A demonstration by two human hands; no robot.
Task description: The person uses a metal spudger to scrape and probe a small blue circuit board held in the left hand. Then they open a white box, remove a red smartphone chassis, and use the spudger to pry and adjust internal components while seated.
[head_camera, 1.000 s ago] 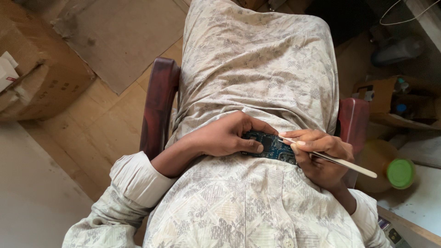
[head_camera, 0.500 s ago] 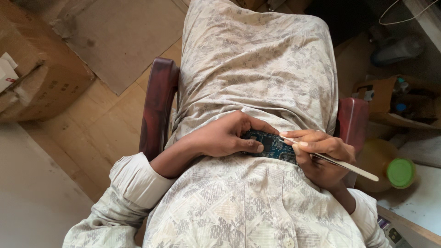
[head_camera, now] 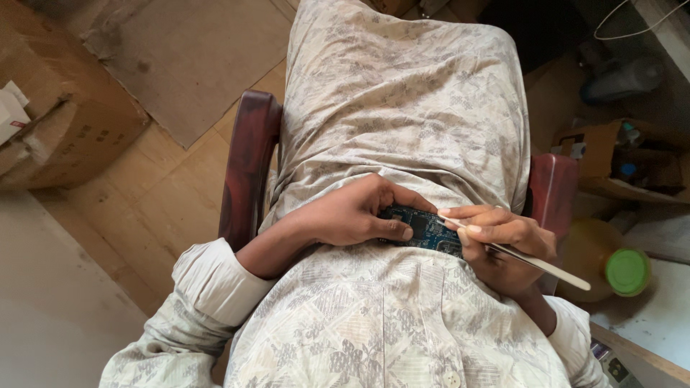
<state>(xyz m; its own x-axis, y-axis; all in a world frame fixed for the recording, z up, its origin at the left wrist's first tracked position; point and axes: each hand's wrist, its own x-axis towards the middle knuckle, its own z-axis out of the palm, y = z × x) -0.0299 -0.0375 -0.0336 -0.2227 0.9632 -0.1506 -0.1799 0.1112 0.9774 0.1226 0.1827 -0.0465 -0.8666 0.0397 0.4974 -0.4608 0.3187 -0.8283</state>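
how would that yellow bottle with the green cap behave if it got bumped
The yellow bottle seems to lie on its side by the chair arm, green cap facing up toward the camera, so it would probably roll rather than tip. It looks like plastic, likely light and not fragile.

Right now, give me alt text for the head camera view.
A seated person's left hand steadies a blue rectangular circuit board on their lap while the right hand holds a slim pale stick-like tool to it.
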